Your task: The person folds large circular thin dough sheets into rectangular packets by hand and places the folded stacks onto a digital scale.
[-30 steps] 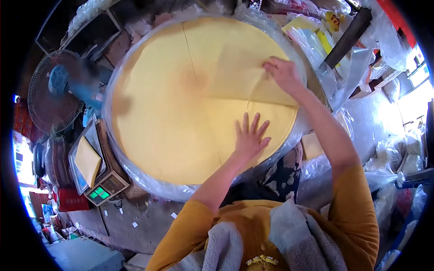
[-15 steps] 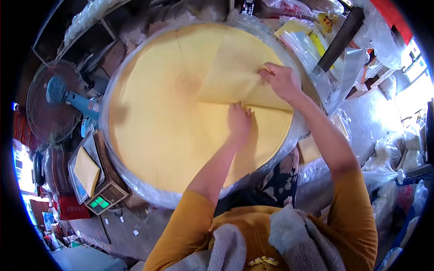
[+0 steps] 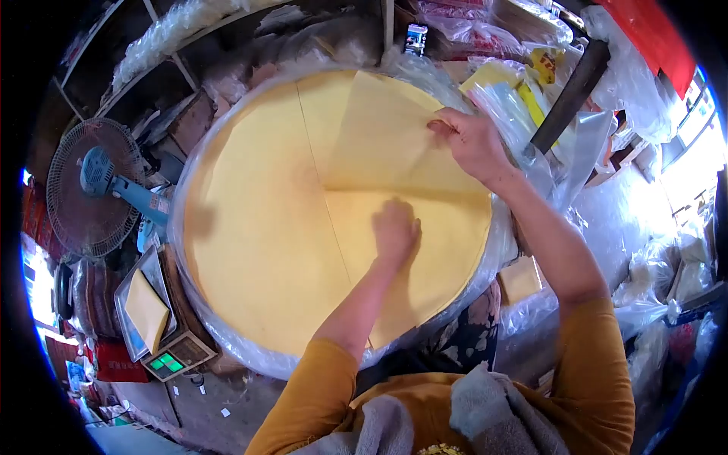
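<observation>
Right hand (image 3: 472,144) is pinching one yellow sheet (image 3: 383,144), upper right. Left hand (image 3: 395,230) is mid-frame, grip too blurry to tell. One fan (image 3: 97,172), far left.

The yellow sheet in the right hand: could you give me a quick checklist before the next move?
1. Right hand grips the yellow sheet: ok, its fingertips pinch it.
2. Sheet lies flat: not ok, it is partly raised.
3. Left hand presses on the yellow layer below: cannot tell, it is blurred.
4. Scale clear of both hands: ok, it stands apart, beside the round layer.
5. Fan switched off: cannot tell from these pictures.
</observation>
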`<state>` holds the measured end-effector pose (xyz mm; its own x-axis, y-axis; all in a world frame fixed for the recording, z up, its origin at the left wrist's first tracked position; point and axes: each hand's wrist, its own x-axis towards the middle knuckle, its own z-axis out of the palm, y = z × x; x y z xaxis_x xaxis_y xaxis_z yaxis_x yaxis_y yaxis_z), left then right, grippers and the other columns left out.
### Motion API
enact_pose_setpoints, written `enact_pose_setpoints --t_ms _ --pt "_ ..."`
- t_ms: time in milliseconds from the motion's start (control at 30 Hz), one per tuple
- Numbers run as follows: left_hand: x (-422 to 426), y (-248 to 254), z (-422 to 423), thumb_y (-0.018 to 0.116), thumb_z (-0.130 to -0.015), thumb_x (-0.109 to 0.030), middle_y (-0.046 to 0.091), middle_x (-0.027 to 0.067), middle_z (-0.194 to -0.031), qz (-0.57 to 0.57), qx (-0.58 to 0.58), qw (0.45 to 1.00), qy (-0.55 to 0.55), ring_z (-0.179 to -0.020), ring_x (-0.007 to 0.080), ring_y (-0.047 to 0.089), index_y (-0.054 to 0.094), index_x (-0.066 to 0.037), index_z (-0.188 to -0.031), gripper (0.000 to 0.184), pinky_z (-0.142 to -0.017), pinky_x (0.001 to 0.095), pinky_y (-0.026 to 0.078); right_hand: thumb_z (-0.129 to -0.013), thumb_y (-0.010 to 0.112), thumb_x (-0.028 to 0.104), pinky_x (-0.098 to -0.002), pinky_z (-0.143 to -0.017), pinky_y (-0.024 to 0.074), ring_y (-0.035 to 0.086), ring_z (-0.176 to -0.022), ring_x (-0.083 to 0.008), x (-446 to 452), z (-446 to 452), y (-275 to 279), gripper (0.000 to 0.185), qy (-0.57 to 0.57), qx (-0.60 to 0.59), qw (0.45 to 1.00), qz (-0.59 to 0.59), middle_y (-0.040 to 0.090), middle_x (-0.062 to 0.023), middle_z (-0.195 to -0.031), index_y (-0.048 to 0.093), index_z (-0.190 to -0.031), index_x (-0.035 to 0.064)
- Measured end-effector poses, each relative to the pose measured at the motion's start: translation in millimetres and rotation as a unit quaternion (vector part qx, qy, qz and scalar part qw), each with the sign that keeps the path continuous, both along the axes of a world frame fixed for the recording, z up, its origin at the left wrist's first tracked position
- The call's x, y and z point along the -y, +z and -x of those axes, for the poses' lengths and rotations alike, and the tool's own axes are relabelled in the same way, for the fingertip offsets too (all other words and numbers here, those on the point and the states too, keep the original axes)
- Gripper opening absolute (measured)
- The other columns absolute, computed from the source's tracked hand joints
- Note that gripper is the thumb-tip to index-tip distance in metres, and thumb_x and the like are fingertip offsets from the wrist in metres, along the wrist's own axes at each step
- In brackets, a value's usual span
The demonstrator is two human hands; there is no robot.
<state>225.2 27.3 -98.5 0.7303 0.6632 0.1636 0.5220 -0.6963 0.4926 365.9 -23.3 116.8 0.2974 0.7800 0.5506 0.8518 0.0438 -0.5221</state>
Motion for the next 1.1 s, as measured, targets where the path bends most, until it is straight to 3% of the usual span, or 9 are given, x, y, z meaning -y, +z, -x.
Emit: enact_pose_setpoints --t_ms 200,433,533,700,733,867,1000,1067,1100 --pt "-17 -24 8 0.042 -0.088 -0.058 0.018 0.0193 -0.151 -0.051 -0.037 0.996 0.058 -0.138 0.0479 0.005 0.032 -0.016 -0.142 0.069 -0.104 0.0674 0.004 -0.079 0.059 0.010 -0.0356 -0.070 0.0529 0.067 -0.077 -0.0293 -29 -30 33 0.017 -0.035 0.091 0.994 -0.057 0.068 -0.0127 -0.083 0.067 -0.093 0.0085" --pt "-21 -28 6 0.039 -0.087 -0.062 0.016 0.0171 -0.152 -0.063 -0.065 0.994 0.066 -0.138 0.0463 0.006 0.030 -0.019 -0.144 0.071 -0.104 0.0670 0.004 -0.081 0.064 0.019 -0.0383 -0.064 0.0486 0.067 -0.072 -0.0233 -14 -16 139 0.018 -0.087 0.148 0.976 -0.131 0.067 -0.0162 -0.078 0.068 -0.084 0.0015" --pt "-19 -30 8 0.038 -0.087 -0.061 0.017 0.0168 -0.152 -0.073 -0.061 0.993 0.066 -0.138 0.0461 0.006 0.030 -0.019 -0.143 0.071 -0.105 0.0669 0.005 -0.088 0.059 0.020 -0.0301 -0.067 0.0507 0.067 -0.074 -0.0203 22 -5 140 0.016 -0.133 0.205 0.959 -0.144 0.069 -0.0096 -0.082 0.067 -0.098 0.0104" --pt "-18 -27 7 0.040 -0.088 -0.058 0.017 0.0166 -0.151 -0.070 -0.047 0.994 0.066 -0.138 0.0465 0.005 0.034 -0.018 -0.141 0.066 -0.104 0.0680 0.005 -0.093 0.056 0.021 -0.0275 -0.078 0.0475 0.062 -0.090 -0.0141 106 2 117 0.026 -0.197 0.111 0.962 -0.156 0.068 -0.0089 -0.096 0.064 -0.106 0.0000" --pt "-14 -17 8 0.041 -0.089 -0.055 0.021 0.0172 -0.149 -0.054 -0.054 0.994 0.075 -0.137 0.0451 0.010 0.036 -0.017 -0.139 0.064 -0.104 0.0659 0.009 -0.092 0.057 0.020 -0.0295 -0.081 0.0477 0.062 -0.093 -0.0163 124 10 117 0.025 -0.283 0.123 0.946 -0.098 0.068 -0.0105 -0.097 0.064 -0.105 -0.0003" --pt "-50 -3 8 0.044 -0.090 -0.041 0.041 0.0189 -0.136 0.104 0.051 0.991 0.061 -0.128 0.0381 0.034 0.047 -0.011 -0.129 0.049 -0.104 0.0531 0.027 -0.083 0.062 0.016 -0.0450 -0.088 0.0476 0.067 -0.085 -0.0260 177 21 72 0.016 0.055 0.111 0.983 -0.138 0.068 -0.0142 -0.087 0.064 -0.088 0.0013" --pt "-143 -64 -2 0.047 -0.089 -0.029 0.061 0.0180 -0.110 0.436 0.357 0.822 0.076 -0.105 0.0329 0.056 0.058 -0.007 -0.111 0.033 -0.092 0.0399 0.043 -0.081 0.060 0.016 -0.0434 -0.085 0.0503 0.067 -0.080 -0.0281 205 25 59 0.016 0.025 0.096 0.994 -0.054 0.068 -0.0156 -0.083 0.064 -0.082 -0.0001" --pt "-153 -65 -11 0.047 -0.089 -0.029 0.061 0.0179 -0.109 0.464 0.395 0.789 0.075 -0.104 0.0329 0.056 0.059 -0.007 -0.111 0.033 -0.092 0.0400 0.043 -0.080 0.060 0.016 -0.0429 -0.084 0.0502 0.067 -0.081 -0.0278 213 16 58 0.017 0.008 0.068 0.995 -0.068 0.068 -0.0154 -0.083 0.063 -0.082 -0.0004" --pt "-155 -66 -16 0.047 -0.089 -0.029 0.061 0.0179 -0.109 0.462 0.400 0.788 0.077 -0.104 0.0329 0.056 0.059 -0.007 -0.111 0.033 -0.091 0.0400 0.043 -0.083 0.055 0.034 -0.0456 -0.087 0.0476 0.066 -0.084 -0.0294 218 11 61 0.036 0.000 0.025 0.998 -0.060 0.067 -0.0160 -0.086 0.063 -0.089 -0.0015"
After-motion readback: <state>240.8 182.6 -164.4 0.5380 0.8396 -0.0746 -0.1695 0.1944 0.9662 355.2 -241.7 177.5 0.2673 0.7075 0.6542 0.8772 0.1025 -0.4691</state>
